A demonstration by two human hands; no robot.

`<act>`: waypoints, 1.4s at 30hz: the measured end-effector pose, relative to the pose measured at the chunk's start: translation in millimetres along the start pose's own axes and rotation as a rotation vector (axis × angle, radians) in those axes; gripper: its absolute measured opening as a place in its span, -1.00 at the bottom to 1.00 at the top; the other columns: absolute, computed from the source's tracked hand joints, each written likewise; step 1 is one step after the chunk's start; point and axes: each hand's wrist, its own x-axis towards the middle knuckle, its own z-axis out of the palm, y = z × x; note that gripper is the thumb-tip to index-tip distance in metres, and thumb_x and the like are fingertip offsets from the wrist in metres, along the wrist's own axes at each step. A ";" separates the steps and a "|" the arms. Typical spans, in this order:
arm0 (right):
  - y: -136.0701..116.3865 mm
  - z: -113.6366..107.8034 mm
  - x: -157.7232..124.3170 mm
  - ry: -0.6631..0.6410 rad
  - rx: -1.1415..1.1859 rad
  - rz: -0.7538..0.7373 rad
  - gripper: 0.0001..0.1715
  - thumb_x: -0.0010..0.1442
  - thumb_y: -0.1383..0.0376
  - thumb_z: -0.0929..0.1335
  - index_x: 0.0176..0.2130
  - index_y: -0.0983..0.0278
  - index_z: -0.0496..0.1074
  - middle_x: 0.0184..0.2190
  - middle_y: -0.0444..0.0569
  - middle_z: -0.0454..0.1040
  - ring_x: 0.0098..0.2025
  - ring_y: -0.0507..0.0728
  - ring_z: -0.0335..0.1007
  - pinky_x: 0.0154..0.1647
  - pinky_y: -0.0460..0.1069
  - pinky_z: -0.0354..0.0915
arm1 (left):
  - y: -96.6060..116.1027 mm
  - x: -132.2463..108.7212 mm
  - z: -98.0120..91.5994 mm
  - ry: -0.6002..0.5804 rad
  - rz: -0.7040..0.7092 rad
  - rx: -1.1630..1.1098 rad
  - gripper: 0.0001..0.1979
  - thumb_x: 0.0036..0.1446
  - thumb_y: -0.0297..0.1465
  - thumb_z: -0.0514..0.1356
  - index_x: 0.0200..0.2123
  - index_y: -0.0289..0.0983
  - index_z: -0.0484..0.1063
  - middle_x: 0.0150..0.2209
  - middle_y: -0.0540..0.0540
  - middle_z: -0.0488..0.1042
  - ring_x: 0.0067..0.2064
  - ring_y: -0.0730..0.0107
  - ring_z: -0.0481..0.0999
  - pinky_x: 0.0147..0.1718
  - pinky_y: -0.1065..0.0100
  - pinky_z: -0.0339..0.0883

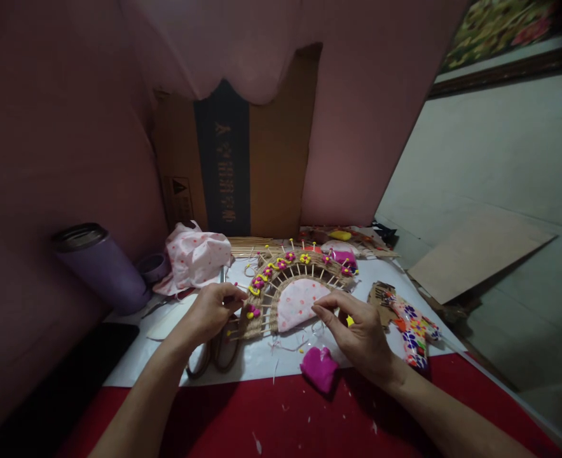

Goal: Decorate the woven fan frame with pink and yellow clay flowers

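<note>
A half-round fan point(262, 305) of woven twine and thin sticks lies on white paper, with pink and yellow clay flowers point(304, 259) along its band. Dotted pink cloth point(300, 302) covers its inner half circle. At the fan's left edge, my left hand point(212, 312) is closed in a pinch beside the sticks; what it grips is hidden. My right hand point(360, 324) pinches thumb and forefinger over the cloth's right side, and anything between them is too small to name. Below it sits a magenta clay lump point(319, 369).
Scissors point(212, 359) lie under my left wrist. A purple tumbler point(102, 267), a tape roll point(152, 267) and crumpled dotted cloth point(198, 254) stand at left. Flowered fabric point(412, 327) and cardboard point(381, 302) lie at right. A cardboard box point(281, 159) rises behind.
</note>
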 end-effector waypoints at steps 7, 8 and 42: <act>-0.3 -1.0 -0.8 0.000 -0.014 -0.041 -0.90 0.16 0.37 0.33 -0.40 0.30 0.42 -0.50 -0.10 0.42 -0.47 0.02 0.31 -0.43 -0.08 0.21 | 8.2 -1.3 -1.2 -0.043 -0.043 0.048 -0.90 -0.14 -0.43 0.17 -0.51 -0.32 0.47 -0.53 -0.05 0.48 -0.48 0.41 0.38 -0.48 0.42 0.20; -0.3 -1.1 -1.1 -0.001 -0.015 -0.043 -0.91 0.16 0.37 0.33 -0.39 0.30 0.42 -0.50 -0.10 0.42 -0.47 0.02 0.31 -0.43 -0.08 0.21 | 8.6 -0.9 -0.9 -0.044 -0.049 0.054 -0.89 -0.14 -0.43 0.17 -0.50 -0.33 0.48 -0.53 -0.05 0.48 -0.48 0.41 0.38 -0.48 0.42 0.20; -15.1 3.1 26.5 -0.365 -0.183 -0.194 -0.80 0.22 0.41 0.21 -0.22 0.31 0.39 -0.30 0.01 0.41 -0.23 0.09 0.29 -0.21 0.00 0.22 | -4.4 3.1 -11.1 0.082 -0.149 -0.089 -0.60 -0.25 -0.39 0.28 -0.24 -0.34 0.41 -0.36 -0.09 0.46 -0.36 0.30 0.43 -0.43 0.34 0.27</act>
